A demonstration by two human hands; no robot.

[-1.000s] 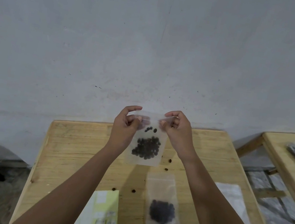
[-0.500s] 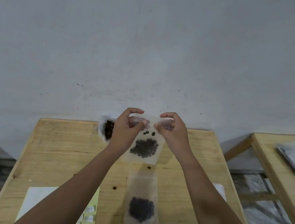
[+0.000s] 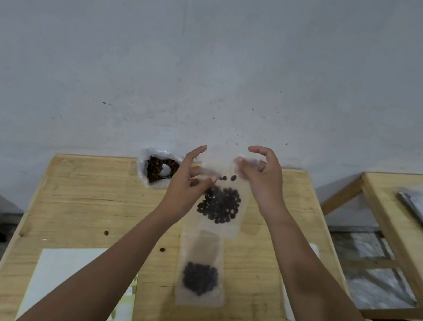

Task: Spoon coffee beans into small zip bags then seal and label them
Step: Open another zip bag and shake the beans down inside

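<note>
- Right hand [image 3: 263,180] pinched the top right corner of a bean-filled zip bag [image 3: 221,204], held above the surface [image 3: 80,193].
- Left hand [image 3: 186,184] was spread, its fingers at the bag's top left.
- A second filled bag [image 3: 200,271] lay flat nearer.

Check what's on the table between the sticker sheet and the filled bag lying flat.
Head view: only the left forearm crosses above that gap; the table shows bare between sticker sheet and flat bag.

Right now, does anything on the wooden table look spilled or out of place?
Yes. Two loose dark coffee beans lie on the bare light wooden table, one near its left side and one nearer the middle, outside every bag. In the held clear zip bag, two beans sit apart above the main pile.
</note>
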